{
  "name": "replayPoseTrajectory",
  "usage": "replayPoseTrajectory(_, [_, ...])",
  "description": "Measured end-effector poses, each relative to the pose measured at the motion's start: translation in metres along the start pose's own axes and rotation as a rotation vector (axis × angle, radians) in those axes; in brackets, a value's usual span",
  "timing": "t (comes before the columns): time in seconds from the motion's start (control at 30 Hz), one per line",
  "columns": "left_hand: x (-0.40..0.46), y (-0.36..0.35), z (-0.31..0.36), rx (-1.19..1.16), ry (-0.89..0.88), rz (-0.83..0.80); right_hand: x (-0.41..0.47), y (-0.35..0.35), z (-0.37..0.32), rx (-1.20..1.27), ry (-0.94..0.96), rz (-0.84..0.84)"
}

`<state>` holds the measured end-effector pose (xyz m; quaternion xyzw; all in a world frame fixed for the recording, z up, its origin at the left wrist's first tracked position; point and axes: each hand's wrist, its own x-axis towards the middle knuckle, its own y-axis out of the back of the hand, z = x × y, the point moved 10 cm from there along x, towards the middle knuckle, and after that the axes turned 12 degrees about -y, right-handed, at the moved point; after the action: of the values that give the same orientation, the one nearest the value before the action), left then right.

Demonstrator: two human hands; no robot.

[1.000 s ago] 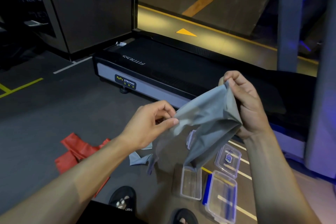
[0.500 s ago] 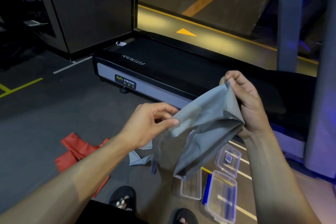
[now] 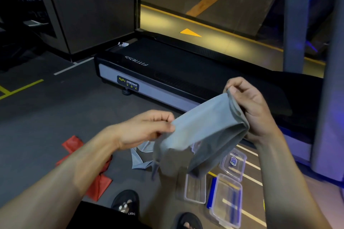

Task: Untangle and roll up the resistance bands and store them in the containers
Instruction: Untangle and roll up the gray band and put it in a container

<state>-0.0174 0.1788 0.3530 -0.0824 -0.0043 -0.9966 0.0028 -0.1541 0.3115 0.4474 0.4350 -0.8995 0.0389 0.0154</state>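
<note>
I see both forearms reaching in from the bottom edge, bare to the wrist. My left hand (image 3: 147,128) sits near the centre of view, its arm entering from 7 o'clock; thumb and curled fingers pinch together, knuckles up. My right hand (image 3: 247,106) is raised higher, toward 2 o'clock from the left, its arm rising from 5 o'clock; its fingers curl inward, fingertips bunched at the top in a tight grip.
</note>
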Motion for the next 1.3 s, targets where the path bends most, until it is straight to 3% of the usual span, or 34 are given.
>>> replayPoseTrajectory(0.1, [-0.009,-0.004,-0.005,-0.089,0.133,-0.063,0.002,-0.002,0.012,-0.215,-0.025,-0.02])
replayPoseTrajectory(0.27, [-0.009,0.009,0.008,-0.164,0.066,0.031,0.003,-0.003,0.03,-0.387,-0.057,-0.018])
replayPoseTrajectory(0.57, [-0.017,-0.005,0.017,-0.501,0.064,-0.135,-0.004,-0.019,0.047,-0.255,-0.117,-0.168])
replayPoseTrajectory(0.7, [-0.014,-0.001,0.017,-0.466,0.041,-0.092,-0.005,-0.034,0.061,-0.3,-0.122,-0.231])
replayPoseTrajectory(0.87, [-0.009,-0.001,0.019,-0.467,0.012,-0.018,-0.004,-0.041,0.058,0.103,-0.161,-0.255])
replayPoseTrajectory(1.03, [-0.009,0.003,0.014,-0.415,0.027,0.007,-0.004,-0.046,0.034,0.381,-0.069,-0.302])
replayPoseTrajectory(1.2, [-0.01,0.0,0.009,-0.43,0.051,-0.03,-0.013,-0.067,0.009,0.699,-0.002,-0.516])
replayPoseTrajectory(1.3, [-0.009,-0.001,0.003,-0.436,0.069,-0.03,-0.013,-0.073,0.009,0.64,-0.023,-0.471])
